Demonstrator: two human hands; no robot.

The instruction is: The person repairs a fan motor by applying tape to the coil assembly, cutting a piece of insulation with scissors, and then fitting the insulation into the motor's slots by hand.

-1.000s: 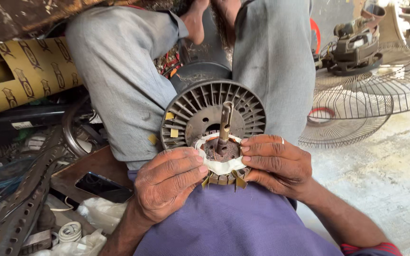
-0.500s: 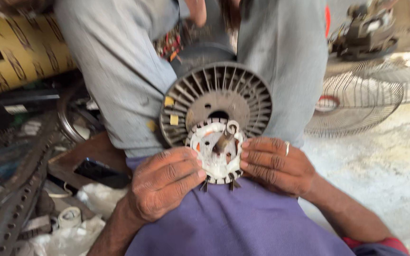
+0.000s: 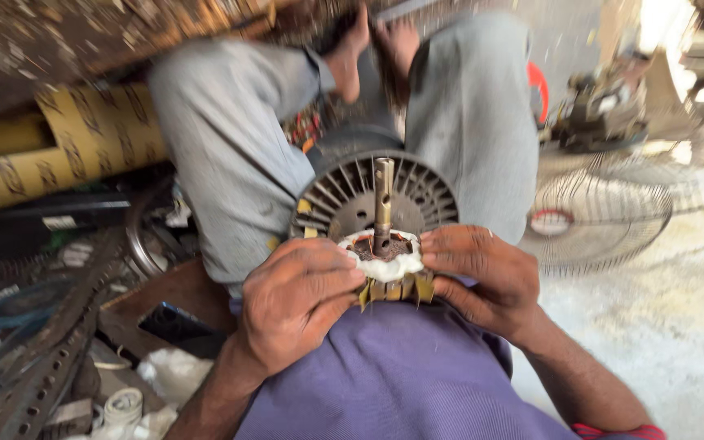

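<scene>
Both our hands grip a small fan motor core against our purple shirt.

Our left hand (image 3: 303, 301) and right hand (image 3: 478, 277) close around the motor core (image 3: 385, 269), white-wrapped with yellow tabs below, its shaft (image 3: 383, 204) standing upright. Behind it sits a round slotted housing (image 3: 376, 200). At far left lies a yellow roll with dark printed marks (image 3: 50, 147); a wire fan guard (image 3: 605, 216) with a red-and-white round centre label lies at right. Compared with half a second ago, the shaft now points up instead of towards us.
</scene>
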